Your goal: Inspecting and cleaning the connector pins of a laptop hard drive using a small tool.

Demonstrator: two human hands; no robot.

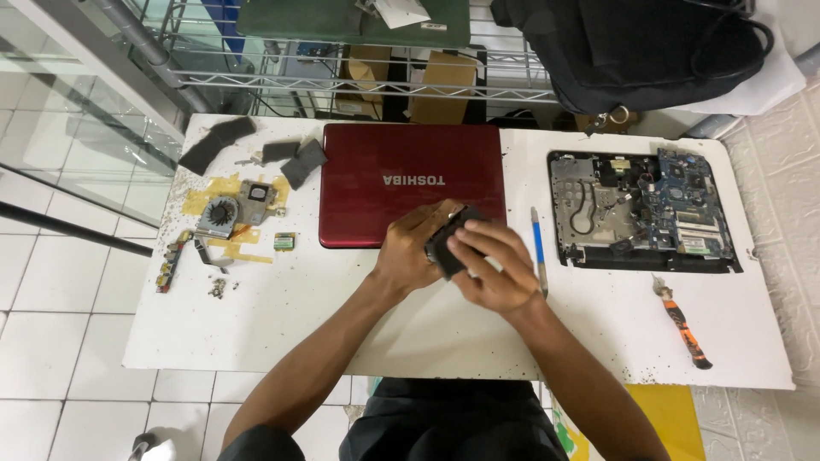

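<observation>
Item: small black part (450,243), held above the table (342,333) near the middle, over the front edge of the red laptop lid (410,183). Left hand (414,248) cups it from below, fingers curled against it; right hand (491,269) lies over it, fingers pressed down on its top. Risks: the part looks smooth and mostly covered, so a slip could drop it onto the lid and mark it, or knock the blue pen (536,248) lying just right of the hands. The open chassis with board (641,209) by the right edge is exposed to the grit scattered on the table. Loose bits by the fan (220,213) near the left edge could roll off. The screwdriver (683,329) sits toward the front right corner. Obscured: the part's shape and type, hidden by both hands; contact under the palms; the back edge, under a bag (632,47) and shelf.
</observation>
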